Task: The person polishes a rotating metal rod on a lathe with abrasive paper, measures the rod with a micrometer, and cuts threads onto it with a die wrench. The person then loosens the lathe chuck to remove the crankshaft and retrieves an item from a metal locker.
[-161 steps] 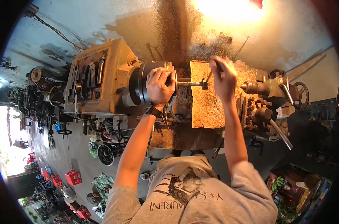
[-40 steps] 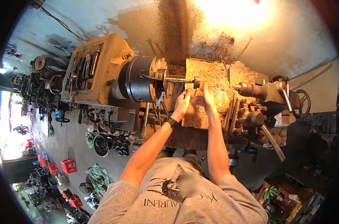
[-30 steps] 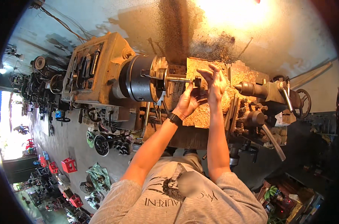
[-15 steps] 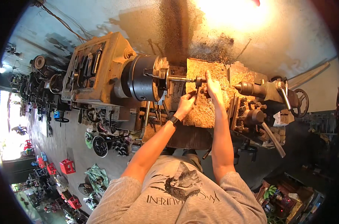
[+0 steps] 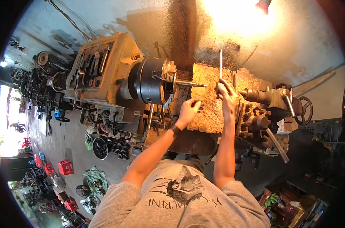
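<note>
A threaded metal shaft (image 5: 191,83) sticks out to the right from the dark lathe chuck (image 5: 151,80), its end bare. My right hand (image 5: 227,95) is closed on a metal tool with a long straight handle (image 5: 221,62), which points up and away from me, to the right of the shaft's end. My palm and fingers hide the tool's near end. Below the shaft, my left hand (image 5: 188,114) hovers with its fingers loosely curled and apart, and I see nothing in it. Under both hands lies a board covered with metal chips (image 5: 206,117).
To the right stand the tailstock with its pointed centre (image 5: 256,94) and a tool post (image 5: 258,122) with a long lever. Several hand tools lie on the headstock (image 5: 92,68). A bright lamp (image 5: 262,6) shines above. Red crates (image 5: 65,167) stand on the floor at left.
The dark block that sat on the shaft's end is off it. My right hand has moved right with the handled tool, turned upward; my left hand has let go and dropped slightly.
</note>
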`<state>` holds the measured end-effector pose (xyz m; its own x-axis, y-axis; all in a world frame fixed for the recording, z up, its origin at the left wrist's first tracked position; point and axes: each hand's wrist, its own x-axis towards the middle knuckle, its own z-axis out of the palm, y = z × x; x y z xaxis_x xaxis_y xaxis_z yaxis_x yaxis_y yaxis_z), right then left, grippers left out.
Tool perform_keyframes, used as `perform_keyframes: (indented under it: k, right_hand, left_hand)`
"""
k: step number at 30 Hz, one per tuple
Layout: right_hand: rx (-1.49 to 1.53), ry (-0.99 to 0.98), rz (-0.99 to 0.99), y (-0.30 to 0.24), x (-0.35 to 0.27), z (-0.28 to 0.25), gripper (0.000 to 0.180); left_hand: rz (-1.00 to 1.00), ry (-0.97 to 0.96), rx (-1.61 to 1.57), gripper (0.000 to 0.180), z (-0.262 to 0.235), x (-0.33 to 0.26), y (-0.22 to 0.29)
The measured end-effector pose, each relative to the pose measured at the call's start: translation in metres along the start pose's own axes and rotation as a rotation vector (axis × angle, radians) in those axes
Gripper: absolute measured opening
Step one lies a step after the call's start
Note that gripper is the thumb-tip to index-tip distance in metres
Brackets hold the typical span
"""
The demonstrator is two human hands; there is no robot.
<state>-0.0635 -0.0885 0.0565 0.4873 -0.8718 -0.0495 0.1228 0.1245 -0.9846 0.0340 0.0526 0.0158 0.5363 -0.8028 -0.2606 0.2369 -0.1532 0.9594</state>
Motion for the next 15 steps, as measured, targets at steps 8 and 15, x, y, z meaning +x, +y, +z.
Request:
perform_keyframes:
  k: [8,15]
  right_hand:
    - [0.536,-0.348,0.282,-0.113,-0.052,0.009,0.047]
    - [0.665,-0.105,0.493,-0.121,-0.071,0.117,0.047]
  left_hand:
    - [0.911,0.077,1.165,0.071,-0.05,-0.073,0.155]
    - [0.981,0.078,0.982,0.04,-0.139,-0.141,0.16]
